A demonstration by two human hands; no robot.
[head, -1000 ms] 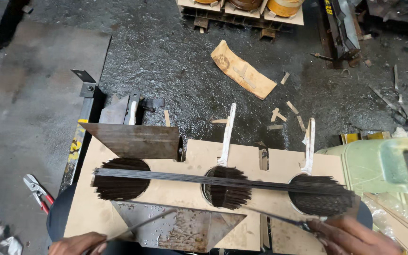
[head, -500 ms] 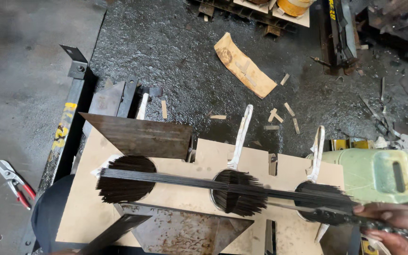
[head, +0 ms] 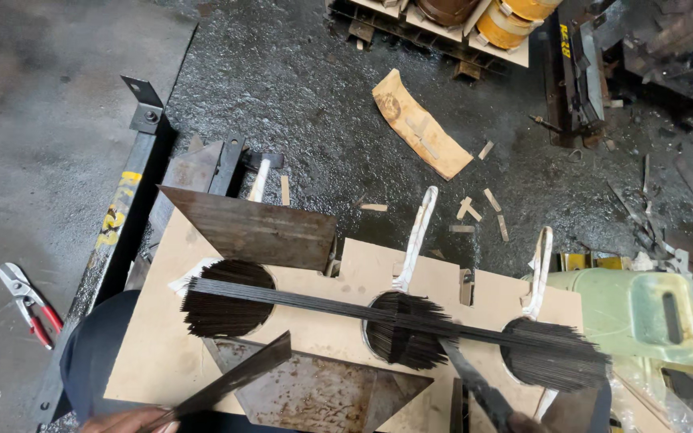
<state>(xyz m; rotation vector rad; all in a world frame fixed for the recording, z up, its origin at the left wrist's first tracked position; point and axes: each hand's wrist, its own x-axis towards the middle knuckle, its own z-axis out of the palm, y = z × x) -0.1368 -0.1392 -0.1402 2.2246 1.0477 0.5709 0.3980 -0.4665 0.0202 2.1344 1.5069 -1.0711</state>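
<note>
Three round holes in the board (head: 314, 321) hold dark laminations; the left hand (head: 126, 420) grasps a thin, dark, pointed metal strip (head: 230, 385) at the near edge.

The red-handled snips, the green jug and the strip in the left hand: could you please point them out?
snips (head: 26, 303): head view, near the pivot.
jug (head: 639, 317): head view, flat side.
strip (head: 238, 377): head view, mid-length.

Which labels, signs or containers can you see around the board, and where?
Yellow marking strip: on the black steel beam, left of the board; worn, dark characters.
Jerrycan: right of the board, on its side; pale green plastic, slot handle.
Yellow tag: top right, on dark metal; small.
</note>
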